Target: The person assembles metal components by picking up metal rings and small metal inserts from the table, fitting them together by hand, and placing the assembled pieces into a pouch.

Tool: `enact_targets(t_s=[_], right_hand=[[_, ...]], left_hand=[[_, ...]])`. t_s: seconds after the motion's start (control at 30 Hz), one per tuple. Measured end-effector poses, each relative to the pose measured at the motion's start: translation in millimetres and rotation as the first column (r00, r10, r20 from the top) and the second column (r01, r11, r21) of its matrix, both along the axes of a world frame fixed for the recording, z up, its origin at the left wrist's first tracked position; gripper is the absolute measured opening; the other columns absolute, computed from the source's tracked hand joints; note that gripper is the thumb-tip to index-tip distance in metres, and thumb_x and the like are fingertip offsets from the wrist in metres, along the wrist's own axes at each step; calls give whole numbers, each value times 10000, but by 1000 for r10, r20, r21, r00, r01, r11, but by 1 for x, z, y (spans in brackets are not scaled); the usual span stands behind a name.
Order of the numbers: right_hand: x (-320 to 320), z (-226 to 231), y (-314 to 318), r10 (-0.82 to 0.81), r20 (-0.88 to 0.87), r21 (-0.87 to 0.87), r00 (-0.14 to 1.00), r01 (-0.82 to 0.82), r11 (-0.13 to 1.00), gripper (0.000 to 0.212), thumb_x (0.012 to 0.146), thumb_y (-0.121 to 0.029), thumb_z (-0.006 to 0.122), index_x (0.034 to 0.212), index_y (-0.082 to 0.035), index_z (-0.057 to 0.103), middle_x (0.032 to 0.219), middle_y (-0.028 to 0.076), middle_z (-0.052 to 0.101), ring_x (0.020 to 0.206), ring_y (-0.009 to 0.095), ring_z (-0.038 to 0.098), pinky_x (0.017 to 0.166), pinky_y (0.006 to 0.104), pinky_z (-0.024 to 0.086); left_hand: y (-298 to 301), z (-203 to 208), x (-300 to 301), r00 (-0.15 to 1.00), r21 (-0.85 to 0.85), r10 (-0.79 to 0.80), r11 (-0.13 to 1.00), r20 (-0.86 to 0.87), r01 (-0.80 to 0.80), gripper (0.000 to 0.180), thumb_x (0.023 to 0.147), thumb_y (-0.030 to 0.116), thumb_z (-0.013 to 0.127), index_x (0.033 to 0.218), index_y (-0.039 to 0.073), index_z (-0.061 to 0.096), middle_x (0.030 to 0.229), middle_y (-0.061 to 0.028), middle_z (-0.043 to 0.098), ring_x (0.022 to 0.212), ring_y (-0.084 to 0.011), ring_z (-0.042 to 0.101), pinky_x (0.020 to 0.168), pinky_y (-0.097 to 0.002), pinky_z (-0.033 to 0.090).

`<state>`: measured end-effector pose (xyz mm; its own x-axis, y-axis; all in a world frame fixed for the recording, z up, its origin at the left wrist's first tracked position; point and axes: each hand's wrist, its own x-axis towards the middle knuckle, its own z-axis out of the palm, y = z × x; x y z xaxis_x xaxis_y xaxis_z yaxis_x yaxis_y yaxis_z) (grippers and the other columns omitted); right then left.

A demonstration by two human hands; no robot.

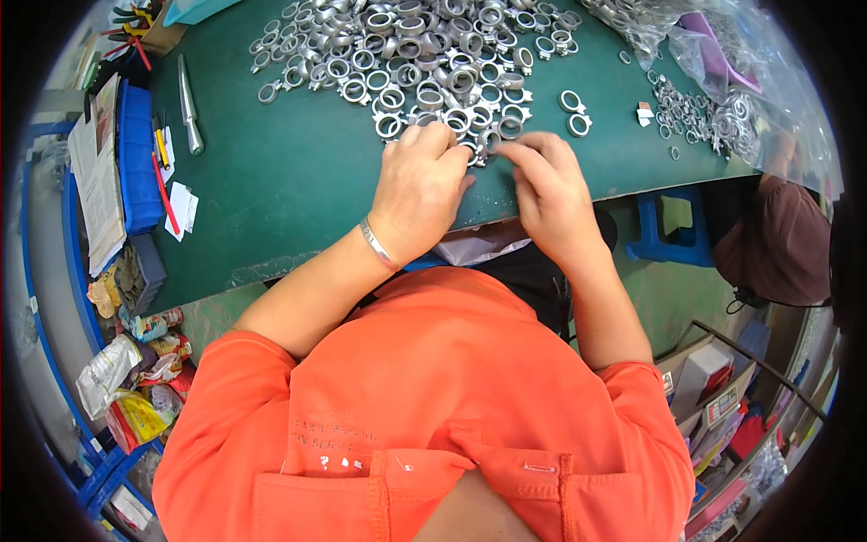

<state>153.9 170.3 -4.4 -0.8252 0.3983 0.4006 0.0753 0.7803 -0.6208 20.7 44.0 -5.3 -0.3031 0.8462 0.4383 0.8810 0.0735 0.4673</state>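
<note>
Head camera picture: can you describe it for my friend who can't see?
The left hand and right hand are at the near edge of a heap of metal rings on a green table. Smaller rings lie at the right, and an orange shirt shows below.

**No print sharp enough to read**

Faint dark lettering (332, 435) stands in broken rows on the orange shirt (470, 361), too blurred to make out. Beyond the shirt, to its upper left, a folded sheet of paper (95, 181) seems to carry fine print, illegible here. Right of the shirt, a pale label (722, 406) shows unreadable marks.
</note>
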Motion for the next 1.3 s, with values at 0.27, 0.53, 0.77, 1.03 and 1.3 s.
enact_targets(t_s=[0.27, 0.53, 0.77, 1.03, 1.3], right_hand=[[1, -13, 3, 0, -66, -86, 998, -5, 996, 155, 721, -5, 715, 840, -23, 617, 966, 108, 593, 878, 315, 560, 762, 383, 478], [15, -9, -4, -118, -83, -947, 990, -42, 317, 106, 888, -72, 661, 935, 21, 640, 939, 76, 681, 816, 116, 620, 710, 247, 515], [15, -6, -5, -84, -330, -920, 940, -341, -196, 163, 885, -25, 631, 1038, 27, 610, 1070, 136, 634, 927, 183, 633, 826, 306, 547], [44, 13, 6, 444, -25, -690, 896, -337, 641, 218, 753, 140, 598, 890, -21, 651, 1021, 101, 618, 921, 235, 615, 794, 326, 508], [1, 3, 17, -97, -36, -76, 995, 94, 993, 207, 791, 26, 634, 993, -19, 644, 917, 144, 587, 865, 319, 577, 764, 377, 473]], left_hand=[[-17, -2, -3, 920, 46, -72, 997, 385, 59, 122, 733, -34, 716, 836, 20, 678, 983, -91, 601, 892, -217, 601, 748, -310, 494], [-25, 6, 2, 375, 117, -130, 991, 918, 58, 100, 838, -79, 629, 921, -35, 662, 1114, -120, 620, 1008, -173, 604, 879, -289, 507], [-25, 4, 4, 163, 230, -232, 973, 959, 33, 111, 829, -73, 647, 928, -23, 662, 1122, -142, 630, 1025, -188, 604, 874, -305, 508], [-34, 9, 11, 661, 102, -343, 922, 668, 374, 176, 689, -31, 772, 800, 31, 650, 955, -93, 665, 837, -203, 639, 732, -310, 529], [11, 6, -13, 996, 141, 42, 989, 79, -53, 251, 706, 48, 754, 932, 22, 646, 910, -115, 592, 844, -290, 582, 764, -371, 474]])
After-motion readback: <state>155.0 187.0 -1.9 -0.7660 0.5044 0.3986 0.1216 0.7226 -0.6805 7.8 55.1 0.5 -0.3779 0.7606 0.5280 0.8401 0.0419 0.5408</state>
